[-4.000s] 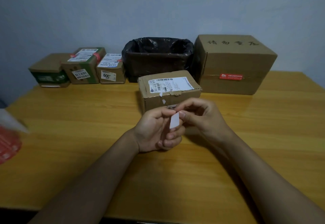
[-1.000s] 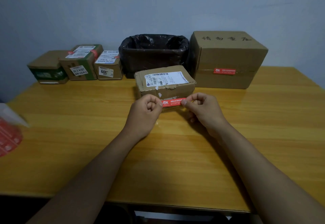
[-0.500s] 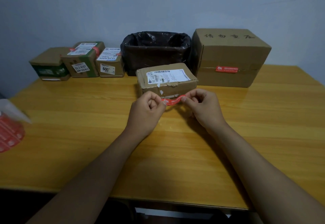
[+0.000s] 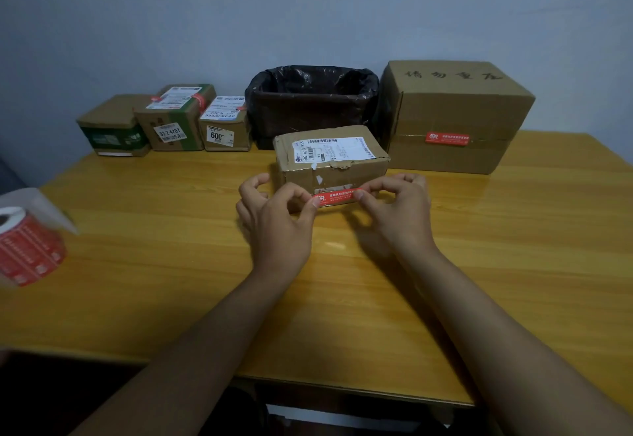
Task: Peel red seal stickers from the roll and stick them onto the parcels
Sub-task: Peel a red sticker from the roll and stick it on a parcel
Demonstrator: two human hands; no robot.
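Note:
A red seal sticker [image 4: 337,196] is stretched flat between my two hands, against the front face of a small brown parcel [image 4: 330,158] with a white shipping label on top. My left hand [image 4: 277,219] pinches the sticker's left end with thumb and forefinger. At the right end my right hand [image 4: 397,211] pinches it the same way. The roll of red stickers [image 4: 29,250] stands at the table's left edge, a loose strip of backing paper rising from it.
A large box [image 4: 455,117] bearing a red sticker stands at the back right. A bin lined with a black bag [image 4: 311,99] is behind the parcel. Three small parcels [image 4: 171,123] line the back left. All rest on a wooden table [image 4: 513,230].
Four seconds ago my hands were peeling a white-backed strip. Since then the sticker has gone from sagging to taut, and both hands have moved it forward against the parcel's front.

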